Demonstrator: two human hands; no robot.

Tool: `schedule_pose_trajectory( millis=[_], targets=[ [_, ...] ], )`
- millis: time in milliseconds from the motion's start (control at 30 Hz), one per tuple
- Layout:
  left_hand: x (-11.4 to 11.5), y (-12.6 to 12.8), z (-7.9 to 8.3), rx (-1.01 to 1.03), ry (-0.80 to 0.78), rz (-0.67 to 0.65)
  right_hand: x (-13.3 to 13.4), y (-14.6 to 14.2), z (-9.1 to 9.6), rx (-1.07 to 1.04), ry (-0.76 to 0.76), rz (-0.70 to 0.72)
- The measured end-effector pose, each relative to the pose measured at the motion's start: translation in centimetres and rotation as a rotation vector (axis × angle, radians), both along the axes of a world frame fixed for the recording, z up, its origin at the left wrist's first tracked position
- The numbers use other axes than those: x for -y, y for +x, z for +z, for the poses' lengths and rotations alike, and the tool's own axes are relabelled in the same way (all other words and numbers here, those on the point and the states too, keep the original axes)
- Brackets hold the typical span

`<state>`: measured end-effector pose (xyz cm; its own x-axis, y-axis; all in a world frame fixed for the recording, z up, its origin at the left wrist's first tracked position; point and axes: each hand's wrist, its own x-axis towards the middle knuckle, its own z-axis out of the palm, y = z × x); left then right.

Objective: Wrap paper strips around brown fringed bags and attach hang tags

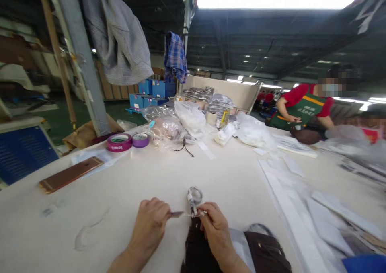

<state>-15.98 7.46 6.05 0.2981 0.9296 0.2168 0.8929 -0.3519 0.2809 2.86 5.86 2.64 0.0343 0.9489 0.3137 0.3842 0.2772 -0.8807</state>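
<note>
- Far to my left, a phone lies slantwise on the tabletop, and beyond it a pink tape roll sits just beside a purple tape roll.
- My left hand is closed, fingers curled around a small flat piece; its end sticks out to the right, its long axis running side to side. I can't tell what it is.
- A thin, pale cord spans the narrow gap between my hands, nearly in line with the flat piece.
- Just beyond the cord, a grey loop lies on the tabletop, nearer my right hand than my left.
- My right hand has a tight pinch grip on the cord, thumb against finger, above the dark brown cloth, which stretches back towards me.
- Right of that hand, more brown cloth lies beside a grey band.
</note>
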Motion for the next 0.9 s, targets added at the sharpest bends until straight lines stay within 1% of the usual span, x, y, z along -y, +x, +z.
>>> schedule_pose_trajectory(
  millis=[33,133,200,267,300,367,400,433,500,533,567,600,633,667,700,733,767,800,833,900],
  targets=[
    [-0.3,-0.7,0.1,-0.024,-0.026,0.054,-0.1,0.1,0.0,0.045,-0.026,-0.034],
    [-1.0,-2.9,0.7,-0.104,-0.066,0.232,-0.2,0.4,0.0,0.296,-0.109,-0.088],
    [-1.2,-4.0,1.2,-0.162,-0.014,0.311,-0.1,0.3,0.4,0.425,-0.197,-0.087],
    [-1.2,-4.6,1.4,-0.166,0.078,0.324,0.1,0.4,1.2,0.474,-0.288,-0.062],
    [-1.1,-4.6,1.5,-0.123,0.119,0.298,0.2,0.6,1.7,0.475,-0.317,-0.047],
    [-0.5,-4.2,1.8,0.032,0.237,0.214,0.3,1.5,3.1,0.452,-0.311,-0.035],
    [-0.1,-3.8,2.1,0.103,0.325,0.196,0.4,2.2,3.7,0.444,-0.286,-0.036],
    [0.4,-3.2,2.4,0.147,0.43,0.209,0.5,2.9,4.4,0.452,-0.258,-0.042],
    [1.4,-1.7,3.0,0.151,0.661,0.271,0.7,4.5,5.2,0.529,-0.214,-0.062],
    [1.8,-0.6,3.3,0.131,0.74,0.257,0.9,5.2,5.3,0.589,-0.207,-0.061],
    [1.9,0.5,3.4,0.121,0.767,0.192,1.1,5.7,5.3,0.653,-0.211,-0.046],
    [1.8,1.8,3.4,0.128,0.732,0.096,1.2,6.1,5.1,0.71,-0.222,-0.016],
    [1.5,3.1,3.1,0.139,0.616,0.007,1.4,6.3,4.8,0.754,-0.237,0.03],
    [0.9,4.3,2.6,0.145,0.434,-0.033,1.6,6.3,4.3,0.779,-0.256,0.077],
    [0.0,5.4,2.0,0.141,0.192,0.004,1.7,6.2,3.9,0.785,-0.274,0.111],
    [-0.9,6.4,1.2,0.126,-0.062,0.089,1.9,6.0,3.4,0.776,-0.287,0.124],
    [-2.0,7.0,0.4,0.118,-0.196,0.155,2.0,5.8,2.9,0.76,-0.289,0.119],
    [-3.0,7.5,-0.4,0.116,-0.299,0.212,2.1,5.6,2.5,0.741,-0.278,0.103],
    [-4.0,7.7,-1.2,0.123,-0.353,0.25,2.2,5.5,2.1,0.725,-0.25,0.081],
    [-5.6,7.8,-2.5,0.168,-0.399,0.277,2.5,5.3,1.2,0.729,-0.151,0.055]
  ],
)
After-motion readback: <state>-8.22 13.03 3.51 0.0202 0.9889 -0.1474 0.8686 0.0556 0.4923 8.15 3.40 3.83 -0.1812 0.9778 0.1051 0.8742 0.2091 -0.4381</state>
